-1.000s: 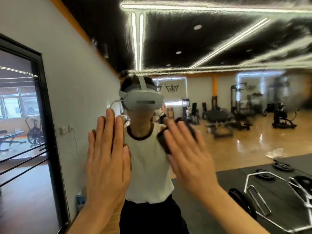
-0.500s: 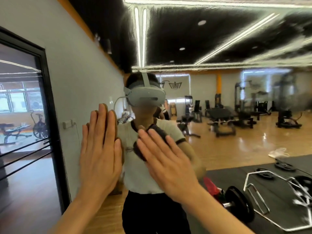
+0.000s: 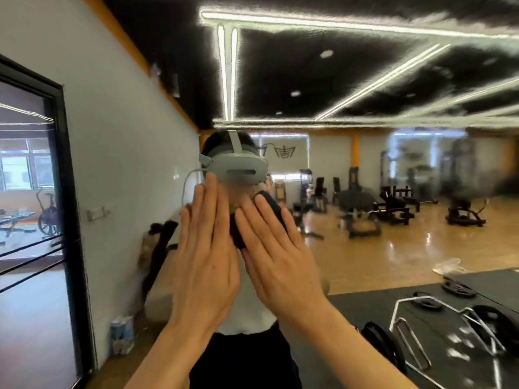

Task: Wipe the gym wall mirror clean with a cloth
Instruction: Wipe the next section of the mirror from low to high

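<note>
Head view, wide-angle, facing the gym wall mirror (image 3: 365,234), whose glass fills the centre and right of the frame. Left hand (image 3: 206,265), centre frame: fingers straight and together, palm flat against the glass, holding nothing. Right hand (image 3: 276,259), just right of it: fingers straight and spread, pressing a dark cloth (image 3: 273,213) flat onto the mirror. The cloth shows only as a dark edge above and between the fingers, at mid-height in the centre of the frame, in front of the reflected person (image 3: 238,175) wearing a grey headset.

Progress, judged from the glass: wiping appears under way at the central zone. A hazy, smeared band remains at the upper right of the frame, and pale flecks lie at the lower right, over the reflected hex bar (image 3: 438,327); whether these are on the glass cannot be told. Those areas, and the mirror's upper part, seem still to need passes. No plainly finished area can be made out.

Writing: a dark emblem (image 3: 285,151) on the reflected far wall, centre frame, is too blurred to read. A small pack (image 3: 121,335) on the floor at lower left bears no legible label. No brand name can be read anywhere.
</note>
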A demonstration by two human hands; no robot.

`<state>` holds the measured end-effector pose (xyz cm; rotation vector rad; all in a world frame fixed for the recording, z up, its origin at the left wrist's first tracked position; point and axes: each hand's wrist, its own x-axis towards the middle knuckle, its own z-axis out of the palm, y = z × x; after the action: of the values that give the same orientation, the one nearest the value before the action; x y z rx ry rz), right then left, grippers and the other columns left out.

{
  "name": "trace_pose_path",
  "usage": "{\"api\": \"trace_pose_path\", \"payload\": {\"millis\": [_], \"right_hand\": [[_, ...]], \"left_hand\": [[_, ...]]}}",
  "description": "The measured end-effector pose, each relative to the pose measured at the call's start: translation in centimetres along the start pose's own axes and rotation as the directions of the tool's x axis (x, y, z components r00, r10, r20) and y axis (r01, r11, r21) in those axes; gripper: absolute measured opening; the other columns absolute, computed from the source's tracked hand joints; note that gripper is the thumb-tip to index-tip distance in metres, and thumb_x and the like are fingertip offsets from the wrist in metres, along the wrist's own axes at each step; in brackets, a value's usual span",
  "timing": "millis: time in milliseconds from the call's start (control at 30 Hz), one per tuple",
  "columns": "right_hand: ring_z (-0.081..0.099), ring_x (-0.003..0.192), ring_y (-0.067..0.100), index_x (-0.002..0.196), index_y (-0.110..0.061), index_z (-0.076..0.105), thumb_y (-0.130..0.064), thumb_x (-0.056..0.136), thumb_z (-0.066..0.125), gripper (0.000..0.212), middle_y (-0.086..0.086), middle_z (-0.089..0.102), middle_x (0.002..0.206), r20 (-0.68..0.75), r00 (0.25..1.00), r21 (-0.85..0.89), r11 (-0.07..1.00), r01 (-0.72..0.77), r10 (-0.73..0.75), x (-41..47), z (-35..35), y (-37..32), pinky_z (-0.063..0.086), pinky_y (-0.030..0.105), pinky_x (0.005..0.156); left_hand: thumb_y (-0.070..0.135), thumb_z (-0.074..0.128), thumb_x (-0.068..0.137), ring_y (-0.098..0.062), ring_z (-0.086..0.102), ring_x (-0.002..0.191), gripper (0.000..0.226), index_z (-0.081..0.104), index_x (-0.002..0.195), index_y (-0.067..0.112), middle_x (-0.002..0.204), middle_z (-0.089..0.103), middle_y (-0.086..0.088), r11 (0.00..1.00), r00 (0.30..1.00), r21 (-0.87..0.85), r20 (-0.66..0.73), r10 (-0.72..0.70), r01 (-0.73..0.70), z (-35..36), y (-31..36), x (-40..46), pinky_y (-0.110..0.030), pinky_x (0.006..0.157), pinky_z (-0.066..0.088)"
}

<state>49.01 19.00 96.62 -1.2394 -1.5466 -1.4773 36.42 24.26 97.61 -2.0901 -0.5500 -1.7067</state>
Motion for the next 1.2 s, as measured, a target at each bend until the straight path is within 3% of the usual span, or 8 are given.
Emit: {"api": "trace_pose_path", "payload": {"millis": [67, 300, 467, 567, 667, 800, 1067, 1200], "right_hand": [[0.013, 0.154, 0.021, 0.154, -0.007, 0.026, -0.023, 0.108, 0.033, 0.049, 0.008, 0.023, 0.163, 0.004, 1.000, -0.056, 0.998, 0.025, -0.025, -0.8, -1.5, 3.9, 0.005, 0.039, 0.127], [0.007, 0.155, 0.021, 0.157, -0.006, 0.016, -0.022, 0.105, 0.029, 0.056, 0.007, 0.012, 0.166, -0.170, 0.809, 0.051, 0.825, -0.563, 0.563, -3.0, -3.2, 9.0, -0.003, 0.039, 0.126], [0.018, 0.152, 0.024, 0.152, -0.002, 0.035, -0.019, 0.104, 0.040, 0.052, 0.015, 0.029, 0.161, -0.070, 0.990, 0.029, 0.992, -0.124, 0.126, 3.1, -0.8, 1.9, 0.005, 0.040, 0.127], [0.025, 0.151, 0.025, 0.152, -0.006, 0.038, -0.023, 0.106, 0.041, 0.049, 0.013, 0.032, 0.161, -0.005, 0.996, -0.042, 0.995, 0.086, -0.086, 3.2, -2.0, 5.3, 0.013, 0.040, 0.126], [0.020, 0.152, 0.024, 0.156, -0.011, 0.031, -0.028, 0.106, 0.037, 0.053, 0.012, 0.026, 0.163, -0.050, 0.992, -0.071, 0.991, -0.115, 0.112, 0.8, -4.1, 11.2, 0.010, 0.037, 0.126], [0.008, 0.155, 0.018, 0.158, -0.012, 0.019, -0.023, 0.106, 0.033, 0.055, 0.008, 0.018, 0.166, -0.157, 0.854, 0.055, 0.868, -0.493, 0.496, 0.0, -4.8, 12.5, 0.000, 0.034, 0.126], [0.035, 0.146, 0.026, 0.147, -0.004, 0.045, -0.022, 0.106, 0.041, 0.046, 0.014, 0.044, 0.154, -0.107, 0.984, -0.010, 0.990, 0.143, -0.144, 7.0, -0.2, 3.6, 0.013, 0.037, 0.124], [0.030, 0.147, 0.029, 0.146, 0.000, 0.045, -0.012, 0.101, 0.049, 0.046, 0.022, 0.044, 0.152, -0.133, 0.991, 0.024, 0.999, 0.021, -0.018, 4.4, -3.6, 11.5, 0.005, 0.035, 0.127]], "left_hand": [[0.014, 0.030, 0.102, -0.019, -0.003, 0.156, 0.063, 0.006, 0.160, 0.007, 0.169, -0.004, -0.004, 0.999, 1.000, 0.026, -0.018, -0.018, 0.018, 0.6, 0.1, 0.0, -0.030, 0.125, -0.008], [0.016, 0.031, 0.101, -0.018, -0.003, 0.157, 0.064, 0.009, 0.160, 0.004, 0.169, -0.006, -0.004, 0.994, 0.999, 0.108, -0.028, -0.030, 0.033, 1.1, 0.1, 0.1, -0.031, 0.126, -0.006], [0.018, 0.028, 0.103, -0.019, -0.002, 0.157, 0.061, 0.009, 0.159, 0.004, 0.169, -0.005, -0.005, 0.989, 1.000, 0.146, -0.014, -0.027, 0.029, 1.1, 0.1, 0.0, -0.033, 0.127, -0.003], [0.019, 0.028, 0.103, -0.019, 0.000, 0.157, 0.061, 0.013, 0.159, 0.002, 0.168, 0.006, -0.013, 0.987, 0.999, 0.157, -0.016, -0.036, 0.038, 1.1, 0.2, 0.0, -0.033, 0.127, -0.002], [0.019, 0.028, 0.102, -0.021, 0.001, 0.157, 0.062, 0.013, 0.160, 0.003, 0.168, 0.010, -0.015, 0.985, 0.999, 0.166, -0.005, -0.038, 0.038, 1.0, 0.2, 0.1, -0.032, 0.127, -0.003], [0.021, 0.027, 0.102, -0.019, -0.001, 0.157, 0.063, 0.010, 0.160, 0.004, 0.169, 0.004, -0.011, 0.986, 0.999, 0.162, 0.004, -0.038, 0.037, 1.1, 0.0, 0.1, -0.032, 0.126, -0.004], [0.026, 0.027, 0.105, -0.016, 0.001, 0.156, 0.061, 0.008, 0.160, 0.007, 0.168, 0.010, -0.014, 0.993, 0.999, 0.106, 0.004, -0.054, 0.054, 0.9, 0.3, 0.1, -0.032, 0.127, 0.000], [0.021, 0.029, 0.103, -0.016, -0.001, 0.157, 0.063, 0.008, 0.160, 0.006, 0.169, 0.005, -0.009, 0.995, 0.998, 0.088, 0.008, -0.055, 0.054, 0.8, 0.4, 0.0, -0.031, 0.126, -0.004]]}}
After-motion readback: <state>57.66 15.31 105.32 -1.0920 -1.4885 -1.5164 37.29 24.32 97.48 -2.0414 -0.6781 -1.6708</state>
